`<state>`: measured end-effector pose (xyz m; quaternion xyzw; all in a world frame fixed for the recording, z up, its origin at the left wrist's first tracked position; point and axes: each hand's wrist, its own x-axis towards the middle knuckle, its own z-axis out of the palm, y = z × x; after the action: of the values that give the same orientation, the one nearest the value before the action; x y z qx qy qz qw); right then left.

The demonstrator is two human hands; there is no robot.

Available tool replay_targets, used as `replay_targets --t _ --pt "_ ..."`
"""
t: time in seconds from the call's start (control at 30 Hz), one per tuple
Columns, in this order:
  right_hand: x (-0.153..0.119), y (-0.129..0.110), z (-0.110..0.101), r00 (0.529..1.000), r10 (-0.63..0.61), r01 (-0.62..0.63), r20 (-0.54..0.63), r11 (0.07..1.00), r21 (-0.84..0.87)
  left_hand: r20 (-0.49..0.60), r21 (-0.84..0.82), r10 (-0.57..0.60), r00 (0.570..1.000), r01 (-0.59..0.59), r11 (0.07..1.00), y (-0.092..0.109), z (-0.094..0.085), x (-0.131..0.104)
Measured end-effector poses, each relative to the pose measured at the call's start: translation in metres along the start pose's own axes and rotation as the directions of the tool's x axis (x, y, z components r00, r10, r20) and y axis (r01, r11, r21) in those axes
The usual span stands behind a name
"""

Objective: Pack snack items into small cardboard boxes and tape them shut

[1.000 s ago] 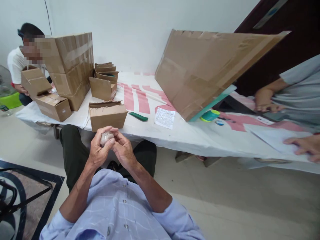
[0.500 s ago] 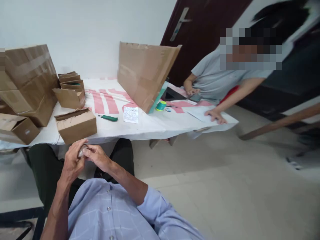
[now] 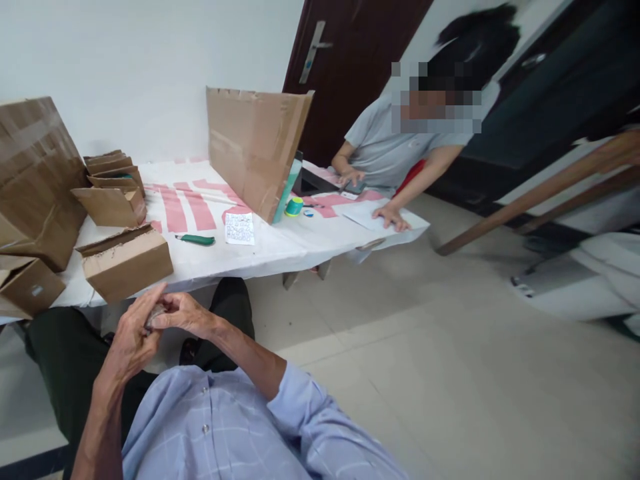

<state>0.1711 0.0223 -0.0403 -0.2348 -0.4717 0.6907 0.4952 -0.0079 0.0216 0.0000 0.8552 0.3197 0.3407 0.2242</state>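
Observation:
Over my lap, in front of the table edge, both hands meet around a small pale, greyish thing (image 3: 155, 315) whose kind I cannot make out. My left hand (image 3: 131, 335) is curled about it from the left side. From the right, my right hand (image 3: 186, 316) pinches it with bent fingers and thumb. Just beyond the hands, an open cardboard box (image 3: 131, 267) stands at the table's near edge. A green utility knife (image 3: 196, 239) and a small sheet with blue printed marks (image 3: 240, 229) lie to its right.
Large cardboard boxes (image 3: 37, 173) and several small open ones (image 3: 110, 205) fill the table's left. A tall cardboard panel (image 3: 255, 147) stands mid-table, near a roll of green tape (image 3: 294, 206). A co-worker (image 3: 395, 147) sits at the far end, one hand on white paper (image 3: 360, 216).
The camera has turned right, so the scene sits further left in view. Both my hands remain together around the small pale thing. The co-worker stays at the table end.

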Motion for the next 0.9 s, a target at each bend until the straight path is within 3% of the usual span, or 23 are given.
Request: replay_targets --t 0.2,0.37,0.43,0.5,0.53,0.63,0.7,0.73,0.83,0.9 --pt "-0.005 -0.004 -0.008 0.999 0.035 -0.035 0.003 0.999 -0.002 0.047 -0.028 0.024 0.999 -0.023 0.999 0.002 0.002 0.006" --pt "-0.015 -0.018 -0.026 0.994 0.049 -0.031 0.1 0.984 -0.173 0.135 -0.044 -0.027 0.99 0.033 0.998 0.009 0.009 0.013" --pt "-0.019 -0.025 -0.047 1.0 0.007 -0.004 0.01 0.965 -0.263 0.066 -0.031 -0.002 0.998 0.004 1.0 0.011 0.005 0.014" --pt "-0.023 -0.037 -0.083 0.97 -0.134 0.049 -0.201 0.923 -0.382 -0.119 -0.002 0.019 0.993 -0.019 1.0 0.006 -0.006 0.015" --pt "-0.026 -0.045 -0.106 0.916 -0.239 0.066 -0.323 0.883 -0.465 -0.243 0.016 0.023 0.97 -0.019 1.0 0.0 -0.015 0.015" --pt "-0.036 -0.074 -0.184 0.658 -0.517 -0.045 -0.548 0.698 -0.714 -0.54 0.06 0.001 0.842 0.038 0.997 -0.036 -0.049 0.015" --pt "-0.044 -0.09 -0.233 0.455 -0.607 -0.216 -0.651 0.635 -0.742 -0.598 0.04 -0.081 0.798 0.131 0.991 -0.067 -0.069 0.016" --pt "-0.048 -0.095 -0.253 0.384 -0.616 -0.297 -0.688 0.623 -0.724 -0.59 -0.003 -0.143 0.794 0.176 0.984 -0.083 -0.078 0.017" --pt "-0.057 -0.097 -0.297 0.335 -0.614 -0.352 -0.715 0.622 -0.699 -0.432 -0.141 -0.35 0.831 0.321 0.937 -0.126 -0.094 0.021" --pt "-0.059 -0.091 -0.313 0.291 -0.697 -0.376 -0.655 0.546 -0.748 -0.307 -0.209 -0.435 0.846 0.386 0.898 -0.146 -0.096 0.026"
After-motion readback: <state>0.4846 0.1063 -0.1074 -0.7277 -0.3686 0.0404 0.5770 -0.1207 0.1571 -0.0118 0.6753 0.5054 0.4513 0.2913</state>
